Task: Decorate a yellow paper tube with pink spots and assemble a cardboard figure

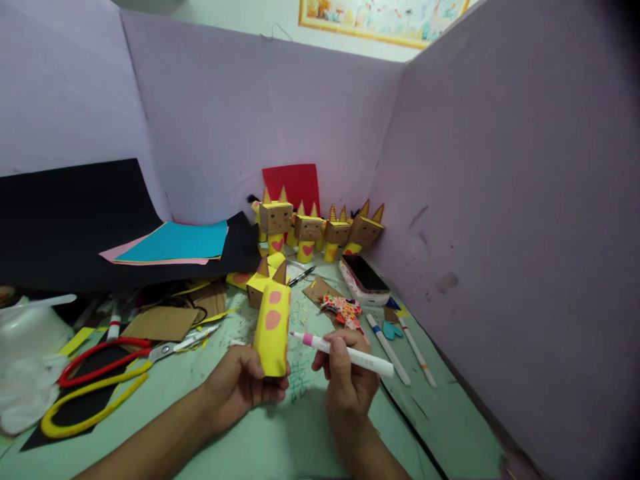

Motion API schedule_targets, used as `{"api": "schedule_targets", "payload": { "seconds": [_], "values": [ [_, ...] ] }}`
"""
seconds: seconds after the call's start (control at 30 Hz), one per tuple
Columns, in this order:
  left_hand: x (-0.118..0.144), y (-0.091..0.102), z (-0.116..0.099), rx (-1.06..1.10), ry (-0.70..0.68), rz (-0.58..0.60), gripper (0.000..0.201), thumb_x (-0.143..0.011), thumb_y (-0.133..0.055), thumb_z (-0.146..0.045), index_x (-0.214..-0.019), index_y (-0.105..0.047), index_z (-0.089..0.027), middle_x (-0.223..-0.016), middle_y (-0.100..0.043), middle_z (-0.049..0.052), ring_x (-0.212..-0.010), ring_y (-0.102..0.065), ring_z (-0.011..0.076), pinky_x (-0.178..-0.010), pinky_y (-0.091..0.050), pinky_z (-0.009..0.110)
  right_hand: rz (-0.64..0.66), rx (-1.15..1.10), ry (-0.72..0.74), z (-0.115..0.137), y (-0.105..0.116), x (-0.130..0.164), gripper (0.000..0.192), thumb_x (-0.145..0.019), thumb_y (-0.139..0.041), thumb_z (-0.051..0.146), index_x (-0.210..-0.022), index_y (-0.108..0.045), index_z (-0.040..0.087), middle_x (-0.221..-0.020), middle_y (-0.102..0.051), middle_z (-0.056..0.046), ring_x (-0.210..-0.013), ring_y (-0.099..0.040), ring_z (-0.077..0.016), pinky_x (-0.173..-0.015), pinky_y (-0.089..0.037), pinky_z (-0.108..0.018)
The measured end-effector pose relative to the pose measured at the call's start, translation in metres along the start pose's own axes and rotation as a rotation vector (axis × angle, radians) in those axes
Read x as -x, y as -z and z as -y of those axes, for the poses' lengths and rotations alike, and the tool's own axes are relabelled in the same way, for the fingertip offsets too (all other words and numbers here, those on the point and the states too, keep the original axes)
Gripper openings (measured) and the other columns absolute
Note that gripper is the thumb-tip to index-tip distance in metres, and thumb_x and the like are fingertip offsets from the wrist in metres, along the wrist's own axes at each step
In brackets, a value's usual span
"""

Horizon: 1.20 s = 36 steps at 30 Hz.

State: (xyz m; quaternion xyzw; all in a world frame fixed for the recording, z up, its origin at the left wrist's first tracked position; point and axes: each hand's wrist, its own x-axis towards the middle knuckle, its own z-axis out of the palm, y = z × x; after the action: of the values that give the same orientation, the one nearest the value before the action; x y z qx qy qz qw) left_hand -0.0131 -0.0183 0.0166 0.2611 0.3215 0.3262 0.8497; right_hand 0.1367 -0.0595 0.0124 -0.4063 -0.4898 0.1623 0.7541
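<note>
Yellow paper figure [273, 327] in left hand [240, 383]; four figures [313, 230] behind.

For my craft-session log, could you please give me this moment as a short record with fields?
Left hand: left hand grips a yellow paper figure with pink spots
Right hand: right hand holds a pink-tipped marker, tip beside the figure
Nearby: scissors at left; finished figures by the back wall; phone at right

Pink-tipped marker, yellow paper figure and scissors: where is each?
Pink-tipped marker [345, 353], head view, on the white barrel above the right hand's fingers.
Yellow paper figure [273, 327], head view, on its yellow body.
Scissors [100, 373], head view, on the red and yellow handles.
</note>
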Motion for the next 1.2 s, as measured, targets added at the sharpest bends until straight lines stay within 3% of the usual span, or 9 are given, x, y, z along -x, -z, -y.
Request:
{"api": "schedule_targets", "payload": {
  "seconds": [0.2,0.37,0.77,1.2],
  "values": [
    [-0.003,-0.004,0.013,-0.090,-0.087,-0.094,0.032,-0.045,-0.060,-0.006,-0.077,-0.062,-0.012,-0.064,-0.070,0.007,-0.055,-0.063,0.0207,-0.053,-0.050,0.031,0.061,0.210,0.077,-0.008,0.004,0.004,0.024,-0.093,-0.046,0.029,-0.073,-0.056,0.019,-0.057,-0.051,0.004,-0.045,-0.047,-0.0092,-0.043,-0.038,-0.020],
    [0.000,-0.010,0.011,-0.134,-0.087,-0.123,0.031,-0.043,-0.065,-0.008,-0.073,-0.066,-0.010,-0.062,-0.069,0.006,-0.055,-0.063,0.0193,-0.055,-0.053,0.032,0.122,0.316,0.171,-0.010,0.009,0.004,0.020,-0.092,-0.047,0.023,-0.075,-0.056,0.019,-0.057,-0.052,0.004,-0.043,-0.046,-0.0091,-0.042,-0.037,-0.020],
    [-0.001,-0.008,0.010,-0.146,-0.083,-0.042,0.031,-0.047,-0.064,-0.008,-0.077,-0.070,-0.007,-0.062,-0.068,0.007,-0.055,-0.063,0.0179,-0.056,-0.053,0.030,0.139,0.337,0.191,-0.014,0.009,0.006,0.019,-0.092,-0.047,0.024,-0.075,-0.056,0.019,-0.054,-0.051,0.005,-0.042,-0.049,-0.0091,-0.041,-0.039,-0.020],
    [0.000,-0.011,0.008,-0.157,-0.044,-0.076,0.030,-0.046,-0.065,-0.008,-0.076,-0.070,-0.008,-0.065,-0.069,0.006,-0.057,-0.063,0.0170,-0.059,-0.055,0.031,0.155,0.354,0.200,-0.019,0.010,0.006,0.014,-0.092,-0.049,0.021,-0.079,-0.054,0.019,-0.056,-0.050,0.006,-0.043,-0.048,-0.0082,-0.042,-0.038,-0.019]
  ]
}}
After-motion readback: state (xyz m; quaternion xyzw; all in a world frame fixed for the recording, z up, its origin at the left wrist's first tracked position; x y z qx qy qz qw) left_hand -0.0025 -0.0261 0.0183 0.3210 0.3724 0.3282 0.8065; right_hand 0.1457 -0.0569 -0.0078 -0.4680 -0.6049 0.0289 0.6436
